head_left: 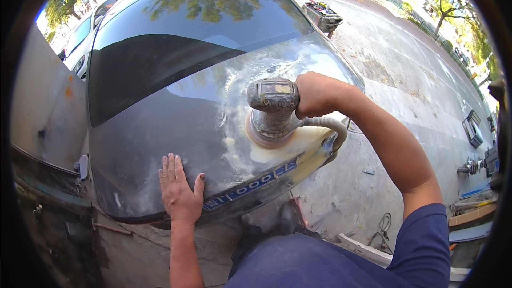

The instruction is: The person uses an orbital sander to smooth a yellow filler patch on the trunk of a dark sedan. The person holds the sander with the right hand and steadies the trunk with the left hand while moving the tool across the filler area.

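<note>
A dark car's dusty rear lid (176,112) spreads out before me, its rear window (213,5) above it. My right hand (320,94) is closed round the handle of a grey sander (273,98), whose round pad rests on a pale, sanded patch (264,154) at the lid's right part. From the sander a ribbed hose (333,125) curves down past the lid's edge. Flat on the lid's lower left lies my left hand (180,189), fingers stretched and thumb out, holding nothing. A blue licence plate (250,185) sits along the lid's near edge.
A tool cart (323,16) stands beyond the car at the right. On the concrete floor lie a dark cable (383,229) and a dark case (472,129). A grey panel (50,90) stands close at the left, with a white car (82,32) behind it.
</note>
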Motion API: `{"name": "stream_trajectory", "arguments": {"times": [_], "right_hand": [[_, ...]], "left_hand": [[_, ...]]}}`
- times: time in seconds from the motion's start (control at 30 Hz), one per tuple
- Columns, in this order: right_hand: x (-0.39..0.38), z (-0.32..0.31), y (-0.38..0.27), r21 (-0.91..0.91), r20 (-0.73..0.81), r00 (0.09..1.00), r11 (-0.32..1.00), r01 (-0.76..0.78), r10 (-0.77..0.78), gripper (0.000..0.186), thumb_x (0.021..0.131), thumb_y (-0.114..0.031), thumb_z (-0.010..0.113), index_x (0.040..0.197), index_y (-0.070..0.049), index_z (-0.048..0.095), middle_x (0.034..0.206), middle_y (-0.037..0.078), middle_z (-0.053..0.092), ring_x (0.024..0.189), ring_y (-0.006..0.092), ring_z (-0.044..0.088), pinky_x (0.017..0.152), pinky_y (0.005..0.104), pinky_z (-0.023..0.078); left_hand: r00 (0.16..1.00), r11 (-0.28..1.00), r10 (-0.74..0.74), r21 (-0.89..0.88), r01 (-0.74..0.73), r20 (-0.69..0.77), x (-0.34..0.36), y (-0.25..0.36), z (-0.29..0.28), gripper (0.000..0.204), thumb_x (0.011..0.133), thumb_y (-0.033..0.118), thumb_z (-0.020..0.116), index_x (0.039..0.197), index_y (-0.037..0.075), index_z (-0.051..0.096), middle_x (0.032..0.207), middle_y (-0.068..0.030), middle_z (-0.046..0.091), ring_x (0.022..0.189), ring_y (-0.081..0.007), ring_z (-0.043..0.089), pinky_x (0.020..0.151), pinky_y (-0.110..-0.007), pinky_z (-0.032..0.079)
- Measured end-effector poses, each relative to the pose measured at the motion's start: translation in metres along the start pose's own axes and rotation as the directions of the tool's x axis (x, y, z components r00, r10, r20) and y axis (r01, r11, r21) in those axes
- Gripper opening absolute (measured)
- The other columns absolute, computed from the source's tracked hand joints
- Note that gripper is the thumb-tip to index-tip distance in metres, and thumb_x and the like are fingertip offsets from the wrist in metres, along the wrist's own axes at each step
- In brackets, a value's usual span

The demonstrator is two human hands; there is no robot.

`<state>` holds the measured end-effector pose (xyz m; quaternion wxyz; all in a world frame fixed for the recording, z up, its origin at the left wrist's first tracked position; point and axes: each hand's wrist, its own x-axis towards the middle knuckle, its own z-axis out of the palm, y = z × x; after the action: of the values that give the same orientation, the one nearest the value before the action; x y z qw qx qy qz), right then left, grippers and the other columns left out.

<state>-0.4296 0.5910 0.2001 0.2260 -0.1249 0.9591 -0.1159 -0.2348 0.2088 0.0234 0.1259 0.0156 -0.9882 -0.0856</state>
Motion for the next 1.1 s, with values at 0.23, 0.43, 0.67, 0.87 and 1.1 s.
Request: {"name": "stream_trajectory", "arguments": {"times": [0.23,0.43,0.67,0.87,1.1], "right_hand": [[0.030,-0.014,0.006,0.207,-0.072,0.989,0.972,-0.110,0.127,0.017,0.081,-0.009,0.087,0.086,0.006,0.081,0.075,0.013,0.078,0.060,0.0202,0.072,0.056,0.0358,0.060],[0.005,0.001,0.012,0.149,-0.034,0.994,0.984,-0.095,0.101,0.019,0.081,-0.011,0.087,0.090,0.005,0.082,0.077,0.013,0.080,0.064,0.0218,0.075,0.062,0.0375,0.062],[0.006,-0.002,0.000,0.015,-0.009,1.000,1.000,0.016,-0.016,0.024,0.077,-0.013,0.089,0.094,0.004,0.087,0.082,0.019,0.084,0.073,0.0301,0.081,0.076,0.0426,0.066],[0.026,-0.007,-0.009,0.221,-0.077,0.993,0.973,-0.071,0.090,0.018,0.081,-0.010,0.087,0.089,0.006,0.082,0.074,0.012,0.077,0.061,0.0205,0.072,0.058,0.0371,0.060],[-0.003,0.011,-0.021,-0.087,-0.043,0.993,0.991,0.105,-0.109,0.030,0.075,-0.017,0.088,0.097,0.003,0.087,0.092,0.027,0.083,0.086,0.0416,0.082,0.086,0.0459,0.066]], "left_hand": [[1.000,1.000,-0.006,-0.006,0.006,-0.005,-0.001,0.002,-0.001,0.088,0.114,0.050,0.072,0.178,-0.003,0.043,0.187,-0.0235,0.042,0.179,-0.0397,0.030,0.147,-0.055,0.024],[1.000,1.000,-0.018,-0.010,0.018,0.007,0.000,0.001,0.000,0.088,0.113,0.048,0.074,0.178,-0.003,0.043,0.188,-0.0229,0.042,0.179,-0.0389,0.030,0.148,-0.054,0.024],[1.000,1.000,-0.012,-0.008,0.012,-0.009,0.000,0.002,0.000,0.087,0.113,0.047,0.074,0.177,-0.003,0.044,0.187,-0.0226,0.043,0.179,-0.0384,0.031,0.147,-0.054,0.025],[1.000,1.000,-0.014,-0.017,0.014,-0.003,0.000,0.002,-0.002,0.089,0.111,0.047,0.076,0.177,-0.004,0.044,0.187,-0.0229,0.042,0.179,-0.0390,0.031,0.147,-0.054,0.024],[1.000,1.000,-0.022,-0.013,0.022,-0.006,0.000,0.002,-0.001,0.088,0.112,0.048,0.075,0.177,-0.003,0.044,0.187,-0.0223,0.043,0.179,-0.0389,0.031,0.147,-0.054,0.024]]}}
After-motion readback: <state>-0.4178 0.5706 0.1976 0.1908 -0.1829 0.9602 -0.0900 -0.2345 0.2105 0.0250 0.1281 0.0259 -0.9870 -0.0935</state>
